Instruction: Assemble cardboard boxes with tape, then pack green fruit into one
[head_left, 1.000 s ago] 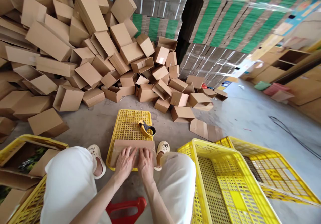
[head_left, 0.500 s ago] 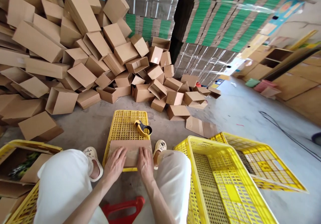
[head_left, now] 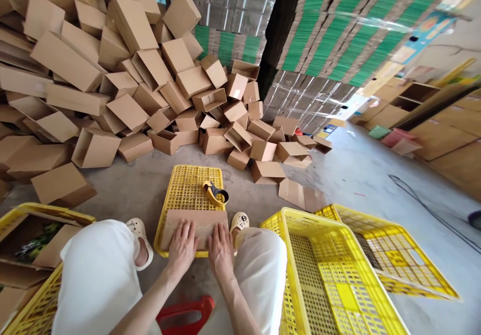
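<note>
A closed brown cardboard box lies on an overturned yellow plastic crate between my feet. My left hand rests on the box top with its fingers stretched forward. Beside it my right hand lies flat on the box's right part, fingers also extended. A strip of clear tape seems to run along the top, mostly hidden under my hands. Behind the box, on the crate's far right corner, sits a yellow and black tape dispenser, touched by neither hand.
A big heap of open cardboard boxes spreads ahead. Two yellow crates stand at my right. At my left, a crate holds an open carton with dark packets. A red stool edge shows below. Bundled flat cardboard stands behind.
Both hands have slid slightly right and nearer to me on the box, the left one towards its middle. The view has shifted a little; box and dispenser stay in place.
</note>
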A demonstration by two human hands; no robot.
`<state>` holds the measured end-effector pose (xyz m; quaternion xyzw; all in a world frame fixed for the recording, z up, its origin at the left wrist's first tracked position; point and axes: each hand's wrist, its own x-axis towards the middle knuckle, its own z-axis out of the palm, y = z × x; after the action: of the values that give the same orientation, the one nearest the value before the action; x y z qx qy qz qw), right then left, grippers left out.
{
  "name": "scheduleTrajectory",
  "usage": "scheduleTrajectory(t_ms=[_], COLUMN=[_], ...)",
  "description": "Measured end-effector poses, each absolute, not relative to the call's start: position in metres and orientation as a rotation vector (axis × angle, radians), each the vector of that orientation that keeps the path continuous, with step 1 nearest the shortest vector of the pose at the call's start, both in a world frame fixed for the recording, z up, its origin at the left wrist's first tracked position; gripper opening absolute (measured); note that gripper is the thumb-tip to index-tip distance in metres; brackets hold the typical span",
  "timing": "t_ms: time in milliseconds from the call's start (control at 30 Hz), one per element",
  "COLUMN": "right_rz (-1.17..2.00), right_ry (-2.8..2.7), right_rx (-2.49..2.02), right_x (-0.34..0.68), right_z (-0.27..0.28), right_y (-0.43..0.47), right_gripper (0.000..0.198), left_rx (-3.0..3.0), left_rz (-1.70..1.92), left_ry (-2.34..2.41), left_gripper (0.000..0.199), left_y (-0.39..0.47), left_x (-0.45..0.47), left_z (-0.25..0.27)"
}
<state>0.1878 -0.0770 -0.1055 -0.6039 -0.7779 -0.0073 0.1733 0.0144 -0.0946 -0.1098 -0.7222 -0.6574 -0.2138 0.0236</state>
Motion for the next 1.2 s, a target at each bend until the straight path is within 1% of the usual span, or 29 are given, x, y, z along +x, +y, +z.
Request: scheduleTrajectory(t_ms=[100,300,433,600,767,900,1000,1133,1200], right_rz=[0.025,0.159,0.067,-0.008,0.002,0.115,0.209,0.347,0.529], right_ry=[-2.247,-2.333,-2.256,-2.118,-2.196,-2.290,-2.321,-2.111,-1.865], right_rx=[-1.623,-1.489,-1.601,-1.818,-1.737,-1.581,-1.523,-1.713,-1.862], right_x=[0.180,0.154,0.174,0.203,0.168,0.121,0.117,0.161,0.186], right_z=[-0.110,-0.118,-0.121,-0.123,-0.120,-0.118,-0.113,-0.100,-0.096], right_y=[-0.073,-0.070,-0.069,-0.064,-0.080,-0.101,-0.103,-0.084,-0.069], right_gripper=[0.051,0.060,0.056,0.055,0.055,0.056,0.058,0.055,0.058], left_rx=[-2.236,-2.304,-2.359,-2.189,-2.123,-2.249,-2.319,-2.204,-2.130], left_rz=[-0.640,-0.619,-0.638,-0.650,-0.648,-0.626,-0.601,-0.574,-0.596], left_ry=[-2.032,-1.963,-1.979,-2.182,-2.229,-2.073,-2.023,-2.202,-2.315], left_gripper=[0.050,0.054,0.048,0.051,0.053,0.054,0.055,0.052,0.055], left_y=[-0.096,-0.098,-0.100,-0.106,-0.107,-0.109,-0.111,-0.111,-0.110], left_x=[0.023,0.012,-0.016,-0.057,-0.047,-0.027,-0.030,-0.049,-0.054], left_z=[-0.109,-0.109,-0.111,-0.116,-0.125,-0.128,-0.125,-0.117,-0.115])
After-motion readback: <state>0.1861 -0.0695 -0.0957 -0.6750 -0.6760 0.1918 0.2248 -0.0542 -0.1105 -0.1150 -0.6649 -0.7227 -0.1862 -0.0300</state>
